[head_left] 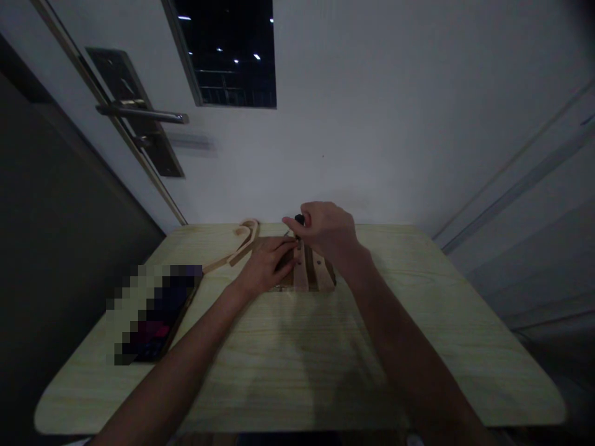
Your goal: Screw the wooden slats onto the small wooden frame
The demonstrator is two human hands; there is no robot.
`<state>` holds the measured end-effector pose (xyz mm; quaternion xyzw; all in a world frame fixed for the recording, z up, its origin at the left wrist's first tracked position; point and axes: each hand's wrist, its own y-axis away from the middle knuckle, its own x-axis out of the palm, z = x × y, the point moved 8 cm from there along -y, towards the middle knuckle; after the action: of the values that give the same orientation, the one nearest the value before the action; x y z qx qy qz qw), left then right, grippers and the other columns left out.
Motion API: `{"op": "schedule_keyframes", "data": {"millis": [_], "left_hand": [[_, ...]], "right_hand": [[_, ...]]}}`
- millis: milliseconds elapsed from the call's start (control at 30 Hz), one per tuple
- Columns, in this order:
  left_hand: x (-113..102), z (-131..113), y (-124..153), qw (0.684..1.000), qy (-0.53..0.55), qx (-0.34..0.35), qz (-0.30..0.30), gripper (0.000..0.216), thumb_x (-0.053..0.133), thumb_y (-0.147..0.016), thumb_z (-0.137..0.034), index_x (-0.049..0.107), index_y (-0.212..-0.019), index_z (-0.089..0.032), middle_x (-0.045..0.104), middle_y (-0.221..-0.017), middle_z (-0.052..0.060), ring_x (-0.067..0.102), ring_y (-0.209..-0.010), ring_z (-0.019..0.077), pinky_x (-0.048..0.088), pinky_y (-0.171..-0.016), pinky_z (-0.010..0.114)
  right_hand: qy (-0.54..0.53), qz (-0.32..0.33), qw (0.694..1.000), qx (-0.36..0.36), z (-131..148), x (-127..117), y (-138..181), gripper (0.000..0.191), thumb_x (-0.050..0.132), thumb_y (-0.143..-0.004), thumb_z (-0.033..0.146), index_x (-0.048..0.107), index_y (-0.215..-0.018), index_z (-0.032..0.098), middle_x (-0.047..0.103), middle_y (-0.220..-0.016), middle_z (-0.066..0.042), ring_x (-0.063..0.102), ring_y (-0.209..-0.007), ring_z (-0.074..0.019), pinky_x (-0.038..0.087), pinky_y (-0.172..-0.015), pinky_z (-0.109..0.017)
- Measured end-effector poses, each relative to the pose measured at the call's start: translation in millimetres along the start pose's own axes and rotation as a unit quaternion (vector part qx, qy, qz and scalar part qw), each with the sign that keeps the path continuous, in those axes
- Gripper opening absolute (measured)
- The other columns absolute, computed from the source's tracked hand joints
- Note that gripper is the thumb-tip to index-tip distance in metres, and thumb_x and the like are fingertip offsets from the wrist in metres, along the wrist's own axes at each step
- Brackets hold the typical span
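Note:
On the table, a small wooden board point(300, 282) with pale and dark strips lies in front of me. Dark screw heads or holes show in its pale strips. My left hand point(264, 266) grips the board's left part, its thumb and fingers spread around the middle strip. Above the board's far edge, my right hand point(328, 229) is closed around an upright black-handled screwdriver point(299, 220). Its lower end meets the wood by my left fingertips, where the exact contact is hidden.
Left of the board lies a curved wooden hook piece point(244, 244) beside a thin wooden strip point(217, 263). A tablet-like screen point(158, 322), partly pixelated, rests on the left of the pale table point(418, 347). Behind stands a white door with a metal handle point(144, 114).

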<state>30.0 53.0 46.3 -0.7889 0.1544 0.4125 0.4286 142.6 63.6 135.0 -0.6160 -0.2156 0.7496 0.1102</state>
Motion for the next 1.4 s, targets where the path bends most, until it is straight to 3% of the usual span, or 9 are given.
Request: {"op": "schedule_keyframes", "data": {"millis": [133,300,533,700,833,1033,1167,1267,1400], "left_hand": [[0,0,0,1.0,0.007,-0.006,0.009,0.035,0.052,-0.095,-0.03,0.06,-0.127,-0.017,0.063,-0.129,0.014,0.059,-0.12,0.0294,0.048,-0.102,0.05],[-2,-3,-1,1.0,0.004,-0.005,0.009,0.035,0.052,-0.096,-0.031,0.06,-0.127,-0.017,0.063,-0.129,0.014,0.06,-0.12,0.0295,0.049,-0.102,0.049],[0,0,-1,1.0,0.014,-0.012,0.018,0.035,0.052,-0.097,-0.035,0.06,-0.127,-0.018,0.063,-0.13,0.014,0.059,-0.12,0.0297,0.048,-0.103,0.05],[1,3,0,0.999,0.017,-0.018,0.025,0.038,0.057,-0.096,-0.04,0.06,-0.127,-0.019,0.062,-0.132,0.013,0.058,-0.122,0.0296,0.047,-0.104,0.05],[0,3,-1,0.999,0.025,-0.023,0.018,0.036,0.057,-0.095,-0.039,0.061,-0.125,-0.019,0.063,-0.131,0.012,0.06,-0.12,0.0284,0.048,-0.104,0.048],[-1,1,-1,1.0,0.019,-0.015,0.004,0.033,0.054,-0.097,-0.033,0.062,-0.124,-0.016,0.064,-0.128,0.014,0.06,-0.119,0.0282,0.049,-0.103,0.048],[-2,0,-1,1.0,0.018,-0.014,0.004,0.034,0.054,-0.096,-0.032,0.06,-0.127,-0.018,0.063,-0.13,0.013,0.059,-0.121,0.0281,0.048,-0.104,0.049],[-3,-1,-1,1.0,0.023,-0.015,0.008,0.034,0.053,-0.096,-0.033,0.06,-0.127,-0.019,0.063,-0.131,0.012,0.059,-0.122,0.0275,0.048,-0.104,0.048],[-2,1,0,1.0,0.026,-0.014,0.005,0.035,0.053,-0.096,-0.033,0.06,-0.127,-0.019,0.064,-0.13,0.013,0.059,-0.121,0.0281,0.048,-0.103,0.049]], "right_hand": [[-0.007,-0.028,0.999,-0.023,-3,0,-1,0.034,0.058,-0.09,0.047,0.063,-0.074,0.016,0.065,-0.079,-0.007,0.054,-0.074,-0.0175,0.032,-0.064,-0.029],[-0.126,-0.006,0.989,-0.072,-1,0,-7,0.027,0.069,-0.081,0.032,0.053,-0.065,0.018,0.055,-0.067,0.0,0.047,-0.064,-0.0126,0.034,-0.067,-0.028],[-0.316,0.066,0.942,-0.089,-5,2,-10,0.015,0.062,-0.078,0.013,0.062,-0.093,0.019,0.065,-0.077,0.001,0.056,-0.068,-0.0124,0.038,-0.065,-0.025],[-0.307,0.103,0.939,-0.119,-2,3,-10,0.033,0.05,-0.077,0.003,0.068,-0.102,0.015,0.07,-0.091,-0.005,0.06,-0.074,-0.0129,0.043,-0.071,-0.027],[-0.314,0.106,0.936,-0.117,-2,2,-9,0.032,0.053,-0.078,0.005,0.068,-0.105,0.016,0.07,-0.088,-0.004,0.061,-0.075,-0.0137,0.045,-0.07,-0.027],[-0.321,0.095,0.938,-0.089,-4,3,-10,0.012,0.068,-0.076,0.014,0.061,-0.086,0.017,0.065,-0.074,0.0,0.059,-0.067,-0.012,0.042,-0.065,-0.025],[-0.256,0.06,0.962,-0.072,-8,2,-10,0.019,0.072,-0.075,0.024,0.055,-0.077,0.018,0.059,-0.066,0.002,0.052,-0.061,-0.0113,0.036,-0.061,-0.025],[-0.211,0.038,0.974,-0.071,-8,1,-10,0.016,0.07,-0.079,0.025,0.059,-0.087,0.017,0.058,-0.067,0.002,0.05,-0.062,-0.0116,0.035,-0.062,-0.026],[-0.248,0.086,0.96,-0.099,-5,5,-9,0.02,0.069,-0.082,0.027,0.064,-0.099,0.018,0.061,-0.069,0.002,0.054,-0.064,-0.0118,0.037,-0.064,-0.025]]}}
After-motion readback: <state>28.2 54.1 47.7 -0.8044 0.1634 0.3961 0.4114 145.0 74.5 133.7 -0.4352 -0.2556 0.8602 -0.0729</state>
